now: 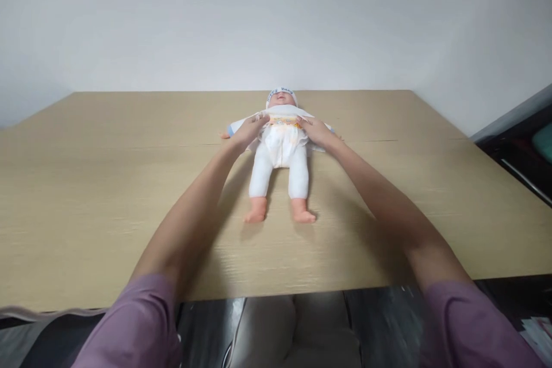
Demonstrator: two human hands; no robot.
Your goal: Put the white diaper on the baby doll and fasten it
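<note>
A baby doll (298, 175) lies on its back on the table, head away from me and feet toward me. It wears a lettered white cap (280, 91), a white top (282, 109) pushed up at the waist and white leggings. Around its hips is a white diaper (282, 146) with a coloured waistband. My left hand (252, 128) is at the left side of the waistband, fingers closed on the diaper's edge. On the opposite side, my right hand (315, 130) grips the diaper in the same way. The fingertips are small and partly hidden in the fabric.
The light wooden table (107, 184) reaches back to a pale wall (276, 23). A dark shelf or case (521, 155) stands beyond the right edge. Below the front edge are my legs (297, 328), and papers (539, 333) lie at the lower right.
</note>
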